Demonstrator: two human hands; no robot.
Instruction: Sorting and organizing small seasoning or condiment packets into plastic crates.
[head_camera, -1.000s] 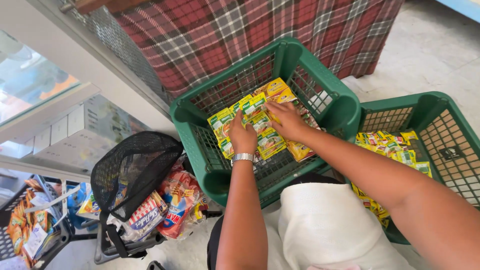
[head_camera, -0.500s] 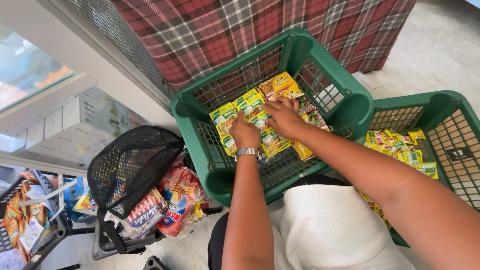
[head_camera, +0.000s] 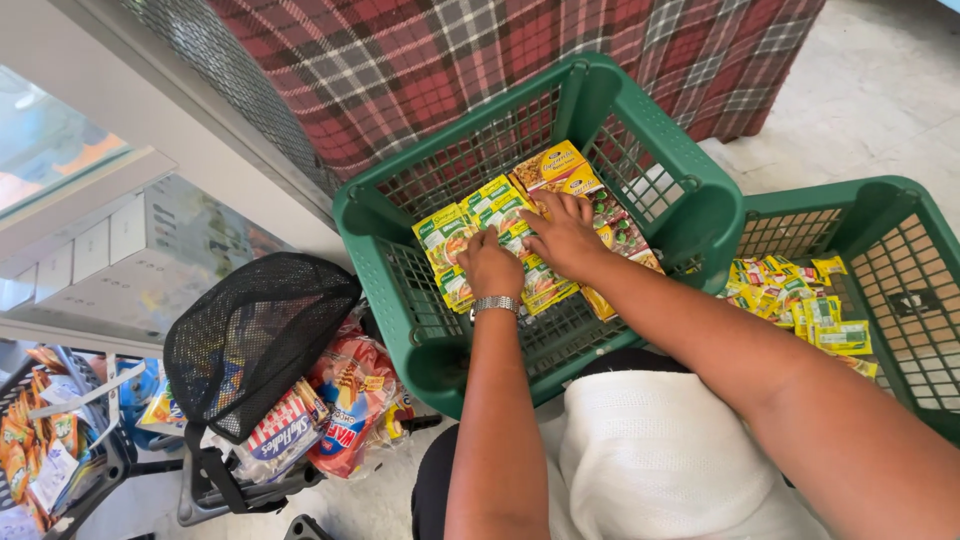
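Note:
Both my hands reach into a green plastic basket (head_camera: 390, 250) in front of me. My left hand (head_camera: 490, 268), with a metal watch on the wrist, presses on green and yellow flat packets (head_camera: 450, 235) lying in a row on the basket floor. My right hand (head_camera: 562, 235) rests with fingers spread on the same row, next to yellow and orange packets (head_camera: 548, 165) at the far end. Whether either hand grips a packet is hidden by the fingers.
A second green basket (head_camera: 900, 200) at the right holds several small yellow packets (head_camera: 800, 300). A black mesh basket (head_camera: 255, 335) with snack bags (head_camera: 345, 400) stands at the left. A red plaid cloth (head_camera: 480, 60) hangs behind. White cloth (head_camera: 650, 450) covers my lap.
Both hands have stayed on the packet row, shifting only slightly. The camera view has moved a little, so the baskets sit lower and further right.

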